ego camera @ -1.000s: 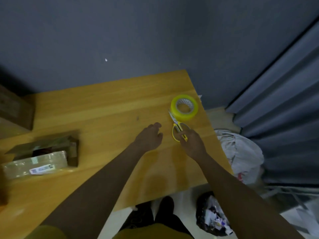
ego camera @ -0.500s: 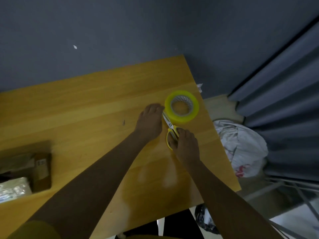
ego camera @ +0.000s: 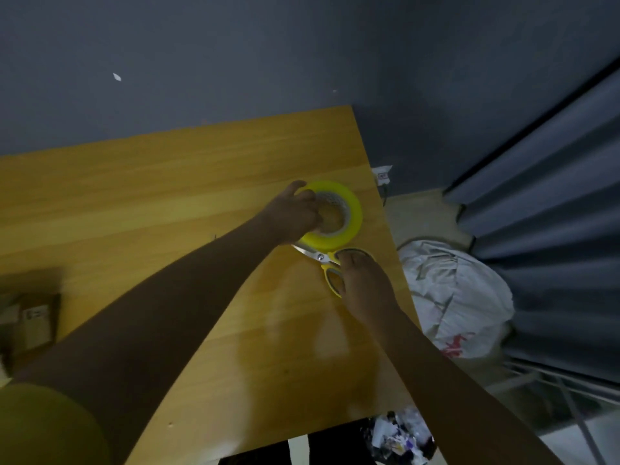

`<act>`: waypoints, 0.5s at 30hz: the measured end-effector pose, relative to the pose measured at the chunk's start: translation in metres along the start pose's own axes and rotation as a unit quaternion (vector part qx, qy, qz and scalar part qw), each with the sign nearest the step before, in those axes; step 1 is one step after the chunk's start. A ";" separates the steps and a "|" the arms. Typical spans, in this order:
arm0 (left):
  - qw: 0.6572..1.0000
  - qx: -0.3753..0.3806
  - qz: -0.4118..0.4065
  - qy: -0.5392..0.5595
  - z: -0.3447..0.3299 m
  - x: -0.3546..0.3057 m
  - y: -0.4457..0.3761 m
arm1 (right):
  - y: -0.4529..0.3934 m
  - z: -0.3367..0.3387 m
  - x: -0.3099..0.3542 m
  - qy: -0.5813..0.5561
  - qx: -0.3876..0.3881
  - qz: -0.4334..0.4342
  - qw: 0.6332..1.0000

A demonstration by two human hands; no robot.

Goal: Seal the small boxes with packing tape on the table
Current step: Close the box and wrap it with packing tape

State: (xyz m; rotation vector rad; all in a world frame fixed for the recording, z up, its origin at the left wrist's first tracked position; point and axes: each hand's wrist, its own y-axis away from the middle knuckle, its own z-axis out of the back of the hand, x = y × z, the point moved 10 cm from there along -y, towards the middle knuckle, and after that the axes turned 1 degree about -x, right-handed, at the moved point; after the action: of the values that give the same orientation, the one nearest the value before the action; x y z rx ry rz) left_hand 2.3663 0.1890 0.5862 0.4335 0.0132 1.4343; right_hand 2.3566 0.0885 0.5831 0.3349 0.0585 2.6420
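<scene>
The tape roll (ego camera: 335,213) lies flat near the tabletop's (ego camera: 167,196) far right corner. The left hand (ego camera: 292,216) curls over its near-left rim, fingers in the core. The right hand (ego camera: 362,283) rests on the scissors' (ego camera: 330,263) handles just nearer; whether it grips them I cannot tell.

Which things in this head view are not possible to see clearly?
- scissors blades: head view, partly under the tape roll and left hand.
- scissors handles: partly covered by the right hand; grip unclear.
- cardboard box: blurred, cut by the left edge.
- Loose tape end: not visible.
</scene>
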 end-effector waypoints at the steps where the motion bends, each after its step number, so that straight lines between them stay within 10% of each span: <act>1: 1.000 0.009 -0.002 0.011 -0.004 0.000 -0.001 | 0.000 0.000 -0.002 0.014 -0.013 0.016 1.000; 15: 0.968 0.070 0.071 0.231 -0.030 0.005 0.010 | 0.004 0.018 0.003 0.067 -0.068 0.113 0.989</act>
State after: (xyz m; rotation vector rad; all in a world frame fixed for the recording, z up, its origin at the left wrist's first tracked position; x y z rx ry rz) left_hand 2.3494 0.2033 0.5633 0.2096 0.4707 1.6551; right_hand 2.3564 0.0858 0.6013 0.1221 -0.1227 2.8708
